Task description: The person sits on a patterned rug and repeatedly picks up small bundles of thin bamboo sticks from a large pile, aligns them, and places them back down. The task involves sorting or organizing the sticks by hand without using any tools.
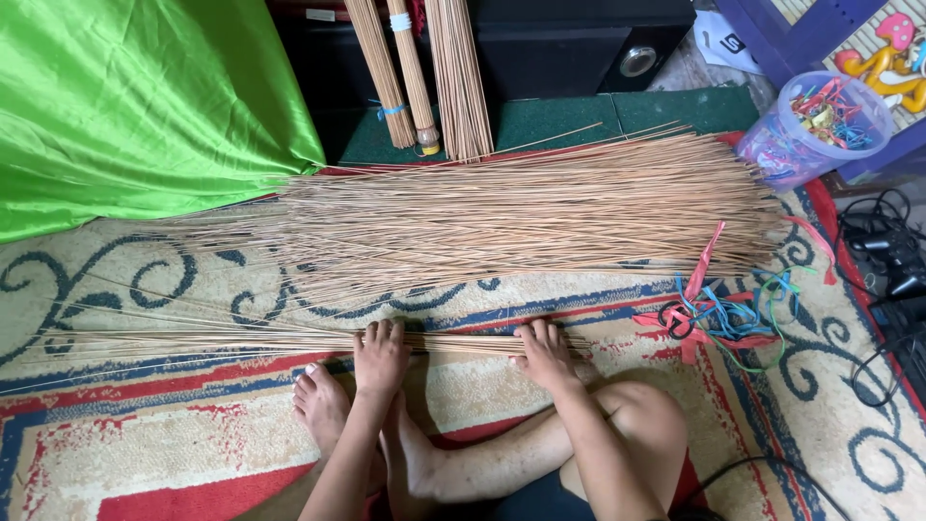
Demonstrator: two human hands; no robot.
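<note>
A thin bundle of long tan sticks (241, 340) lies across the patterned carpet in front of my crossed legs. My left hand (381, 355) presses down on it near its middle, fingers curled over the sticks. My right hand (543, 349) rests on the same bundle near its right end, fingers over the sticks. Beyond my hands a much larger loose pile of the same sticks (521, 207) spreads across the carpet.
Three tied stick bundles (415, 72) lean upright at the back by a black speaker box (579, 43). Green cloth (125, 96) is at the left. Coloured plastic ties (719, 314) lie right of my hand; a clear tub of ties (820, 130) and black cables (883, 251) sit farther right.
</note>
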